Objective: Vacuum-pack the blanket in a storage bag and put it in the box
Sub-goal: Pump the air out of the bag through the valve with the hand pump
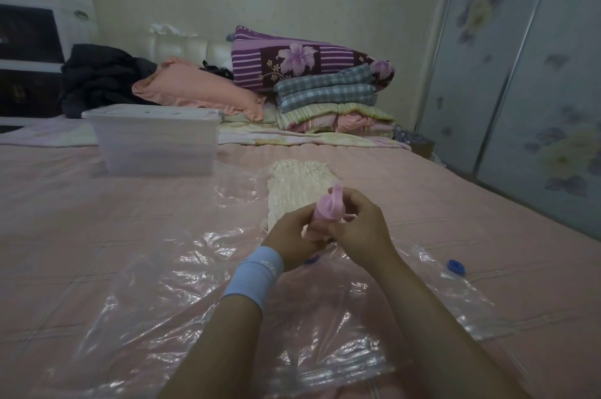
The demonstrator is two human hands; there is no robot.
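**Trainee:** Fig. 1, head view. What do your hands hold?

**Operator:** Both hold the pink pump. My left hand grips its lower body. The fingers of my right hand curl round the upper part, near the handle.

**Trainee:** And the blanket?

**Operator:** The cream blanket lies folded inside the clear storage bag, which is spread flat on the bed. It sits at the far end of the bag, just beyond my hands. The box stands further off to the left, with its lid on.

**Trainee:** What may fail from here?

**Operator:** Three things, as I judge it. The blue valve is mostly hidden under my left wrist, so I may seat the pump askew and draw no air. I cannot tell whether the bag's near edge is sealed along its whole length, and any gap there would let air back in. The blue cap lies loose on the bag to my right. It could slide off the slick plastic, and an uncapped valve would leak.
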